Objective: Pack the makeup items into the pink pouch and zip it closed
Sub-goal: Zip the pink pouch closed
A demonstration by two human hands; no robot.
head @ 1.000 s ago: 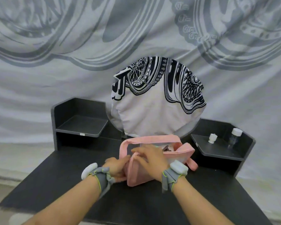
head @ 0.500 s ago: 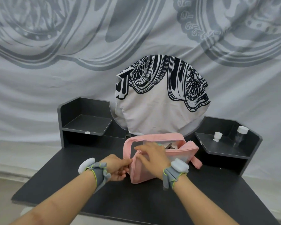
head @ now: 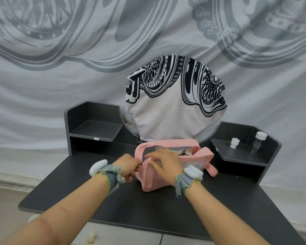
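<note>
in the head view, the pink pouch (head: 173, 167) stands on the dark desk (head: 148, 206), near its middle and just in front of a round shape draped in a black-and-white patterned cloth (head: 175, 103). the pouch's top is still gaping on the right side, and something dark shows inside it, too small to name. the left hand (head: 126, 166) is clenched on the pouch's left end, pinching the pink fabric near the corner where the zip line starts. the right hand (head: 163, 160) lies over the top front edge of the pouch with its fingers (head: 149, 155) curled toward that same left corner; they appear to grip something small there, probably the zip pull, though the pull itself is hidden under them. no loose makeup lies on the desk, so the packing looks done and the step in hand is judged to be the zipping, at its very start. the next move likely calls for the left hand to brace the corner firmly while the right draws the pull along the top and around to the right end, keeping the two edges lined up so the fabric and the contents do not catch. on the right shelf (head: 240, 156) stand a small white bottle (head: 234, 143) and a clear jar with a white lid (head: 259, 142), well apart from the pouch; whether they belong in it cannot be told. the left shelf (head: 95, 129) holds nothing visible.
</note>
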